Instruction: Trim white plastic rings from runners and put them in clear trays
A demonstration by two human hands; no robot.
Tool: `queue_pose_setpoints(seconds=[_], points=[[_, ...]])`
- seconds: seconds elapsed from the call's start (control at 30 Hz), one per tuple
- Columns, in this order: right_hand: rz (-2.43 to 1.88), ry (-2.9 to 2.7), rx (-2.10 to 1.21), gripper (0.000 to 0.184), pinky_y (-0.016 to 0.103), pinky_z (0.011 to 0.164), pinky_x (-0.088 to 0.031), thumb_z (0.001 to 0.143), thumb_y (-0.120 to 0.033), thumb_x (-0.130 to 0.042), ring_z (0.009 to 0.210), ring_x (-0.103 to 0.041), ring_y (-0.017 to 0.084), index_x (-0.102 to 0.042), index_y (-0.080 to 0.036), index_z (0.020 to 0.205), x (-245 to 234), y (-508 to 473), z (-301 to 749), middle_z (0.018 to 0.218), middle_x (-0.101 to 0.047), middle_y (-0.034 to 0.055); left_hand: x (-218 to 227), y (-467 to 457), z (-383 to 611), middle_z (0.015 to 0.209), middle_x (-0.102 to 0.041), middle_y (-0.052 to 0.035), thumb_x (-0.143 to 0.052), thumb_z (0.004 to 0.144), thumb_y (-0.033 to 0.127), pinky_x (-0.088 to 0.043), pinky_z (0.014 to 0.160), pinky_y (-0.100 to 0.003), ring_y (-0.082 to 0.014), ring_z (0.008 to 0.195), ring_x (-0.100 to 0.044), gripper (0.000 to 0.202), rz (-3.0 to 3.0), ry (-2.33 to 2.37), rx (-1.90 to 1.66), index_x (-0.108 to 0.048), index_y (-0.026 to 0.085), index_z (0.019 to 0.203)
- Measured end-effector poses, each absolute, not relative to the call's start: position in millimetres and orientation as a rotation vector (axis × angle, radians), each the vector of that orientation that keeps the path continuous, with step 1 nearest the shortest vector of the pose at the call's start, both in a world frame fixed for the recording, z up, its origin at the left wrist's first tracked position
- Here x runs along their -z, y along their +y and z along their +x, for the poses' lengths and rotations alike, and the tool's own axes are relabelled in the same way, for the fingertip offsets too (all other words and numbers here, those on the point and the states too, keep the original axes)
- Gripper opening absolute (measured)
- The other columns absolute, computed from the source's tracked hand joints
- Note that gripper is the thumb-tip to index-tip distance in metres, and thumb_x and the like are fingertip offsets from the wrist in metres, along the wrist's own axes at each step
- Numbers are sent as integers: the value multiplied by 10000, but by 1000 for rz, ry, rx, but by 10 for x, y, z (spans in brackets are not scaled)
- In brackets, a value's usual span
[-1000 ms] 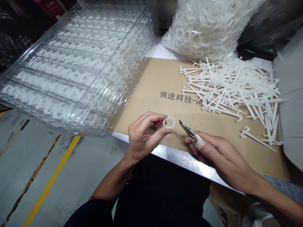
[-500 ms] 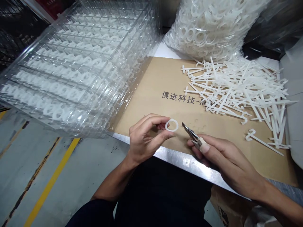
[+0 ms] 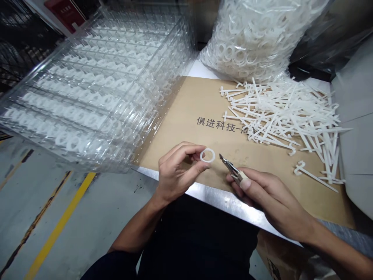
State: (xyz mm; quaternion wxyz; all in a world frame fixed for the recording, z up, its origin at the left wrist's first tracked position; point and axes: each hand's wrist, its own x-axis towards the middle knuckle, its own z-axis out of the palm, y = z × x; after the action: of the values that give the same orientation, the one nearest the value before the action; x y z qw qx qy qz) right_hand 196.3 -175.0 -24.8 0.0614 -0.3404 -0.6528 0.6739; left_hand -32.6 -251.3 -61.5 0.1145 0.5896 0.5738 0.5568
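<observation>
Between the thumb and fingers of my left hand [image 3: 179, 169] is a small white plastic ring [image 3: 214, 156], its open face turned toward me. My right hand [image 3: 265, 192] is closed round a pair of small nippers [image 3: 230, 165], whose pointed metal jaws aim up and left at the ring. A short gap separates the jaw tips from the ring. Both hands hover over the near edge of the brown cardboard sheet [image 3: 180, 116]. To the right lies a heap of white plastic sprues [image 3: 285, 112], with one sprue [image 3: 316, 176] apart in front of it.
Stacked clear plastic trays [image 3: 96, 89] filled with white rings stand at the left, reaching past the table edge. A clear bag of rings [image 3: 250, 42] sits at the back. The metal table edge [image 3: 224, 200] runs before my body, and a whitish covering [image 3: 357, 128] borders the right.
The view has shifted slightly, so the table's things appear a little further left and lower. Both hands keep their hold on the ring and the nippers, with the gap between them much the same.
</observation>
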Motion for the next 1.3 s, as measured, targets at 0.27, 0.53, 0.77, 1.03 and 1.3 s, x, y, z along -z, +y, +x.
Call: queue_pose_setpoints(seconds=[0.27, 0.53, 0.77, 1.03, 1.3], points=[[-880, -1987, -1977, 457, 273, 589, -377, 1097, -539, -449, 642, -436, 129, -530, -199, 803, 321, -1741, 1942, 719, -480, -26, 277, -2257, -378, 995, -759, -47, -800, 901, 263, -576, 765, -328, -171, 871, -701, 244, 1778, 1753, -1620, -759, 220, 1137], [-810, -2060, -1832, 464, 281, 560, -355, 1098, -530, -416, 583, -458, 132, -512, -210, 776, 347, -1760, 1950, 650, -483, -36, -849, -53, -424, 969, -737, -36, -700, 979, 310, -561, 891, -412, -227, 963, -714, 168, 2076, 1794, -1763, -731, 156, 1039], [-761, -2161, -1683, 409, 288, 601, -325, 1078, -426, -460, 628, -453, 137, -473, -214, 729, 301, -1754, 1944, 659, -478, -39, -967, 497, -622, 869, -667, -58, -716, 969, 331, -488, 990, -511, -266, 1021, -708, 222, 2082, 1906, -1622, -687, 114, 1010], [-680, -2174, -1656, 371, 301, 647, -303, 1062, -394, -500, 681, -461, 135, -447, -212, 743, 286, -1757, 1962, 709, -471, -47, -224, -826, -453, 935, -765, -70, -675, 915, 263, -482, 769, -315, -192, 818, -660, 158, 2342, 1689, -584, -776, 161, 980], [-661, -2180, -1642, 362, 298, 654, -313, 1069, -381, -485, 689, -462, 136, -444, -214, 750, 288, -1762, 1964, 711, -470, -49, 259, -899, -410, 927, -728, -72, -663, 886, 190, -453, 791, -297, -203, 852, -622, 75, 2359, 1729, -354, -732, 163, 899]])
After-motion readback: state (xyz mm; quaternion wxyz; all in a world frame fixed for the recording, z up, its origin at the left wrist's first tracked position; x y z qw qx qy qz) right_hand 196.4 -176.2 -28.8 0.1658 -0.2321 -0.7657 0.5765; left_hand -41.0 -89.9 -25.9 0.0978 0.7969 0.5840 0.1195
